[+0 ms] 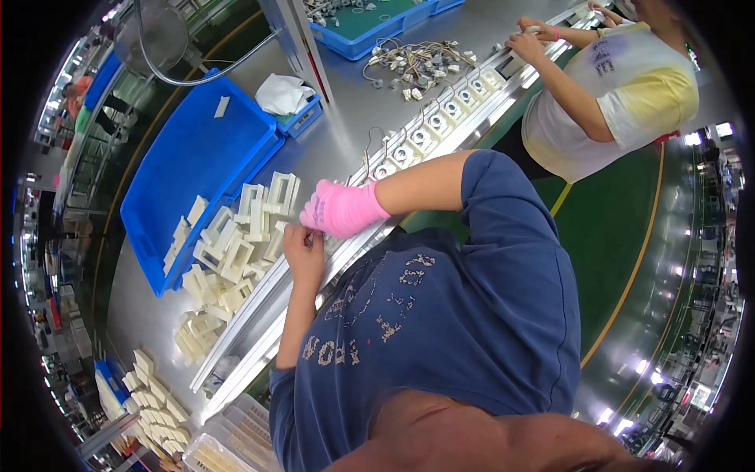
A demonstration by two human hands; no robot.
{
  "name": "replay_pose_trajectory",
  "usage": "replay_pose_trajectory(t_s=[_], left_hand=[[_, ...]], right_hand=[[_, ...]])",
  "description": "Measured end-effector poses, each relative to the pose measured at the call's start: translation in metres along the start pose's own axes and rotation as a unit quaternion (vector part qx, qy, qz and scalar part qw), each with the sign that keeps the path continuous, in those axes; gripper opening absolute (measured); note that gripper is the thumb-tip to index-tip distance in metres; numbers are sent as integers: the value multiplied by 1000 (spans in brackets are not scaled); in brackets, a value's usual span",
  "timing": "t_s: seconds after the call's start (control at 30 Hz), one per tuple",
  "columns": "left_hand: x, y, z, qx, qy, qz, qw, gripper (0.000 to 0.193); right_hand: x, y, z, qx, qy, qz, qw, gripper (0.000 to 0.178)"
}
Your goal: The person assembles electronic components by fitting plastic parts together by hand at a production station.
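The bare left hand and the pink-gloved right hand meet at the grey workbench edge, fingers pinched together on a small cream plastic frame part just beside the pile of cream plastic frames.

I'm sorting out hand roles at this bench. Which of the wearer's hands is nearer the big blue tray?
The left hand, bare, is nearer the blue tray, among the cream frame parts beside it. The right hand, in a pink glove, sits just behind it, farther away.
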State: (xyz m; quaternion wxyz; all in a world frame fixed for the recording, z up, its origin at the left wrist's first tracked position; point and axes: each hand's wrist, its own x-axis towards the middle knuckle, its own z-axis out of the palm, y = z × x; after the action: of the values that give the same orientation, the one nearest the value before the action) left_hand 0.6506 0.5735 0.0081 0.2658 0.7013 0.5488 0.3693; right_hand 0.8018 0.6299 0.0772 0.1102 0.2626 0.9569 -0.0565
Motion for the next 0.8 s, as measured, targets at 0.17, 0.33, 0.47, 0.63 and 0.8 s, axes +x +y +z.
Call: replay_pose_trajectory(t_s=[0.17, 0.33, 0.47, 0.63, 0.8], left_hand=[[-1, 0, 0, 2, 15, -1, 1000, 7], [1, -1, 4, -9, 17, -3, 1000, 9], [1, -1, 5, -15, 7, -13, 1000, 12], [1, -10, 13, -38, 57, 2, 998, 12], [-2, -14, 15, -15, 43, -19, 999, 8]], right_hand=[[-1, 4, -11, -9, -45, 32, 998, 27], [2, 1, 1, 52, -27, 24, 998, 21], [-3, -14, 11, -25, 69, -14, 997, 12], [3, 4, 3, -33, 113, -81, 990, 3], [1, 7, -1, -39, 74, -103, 991, 7]])
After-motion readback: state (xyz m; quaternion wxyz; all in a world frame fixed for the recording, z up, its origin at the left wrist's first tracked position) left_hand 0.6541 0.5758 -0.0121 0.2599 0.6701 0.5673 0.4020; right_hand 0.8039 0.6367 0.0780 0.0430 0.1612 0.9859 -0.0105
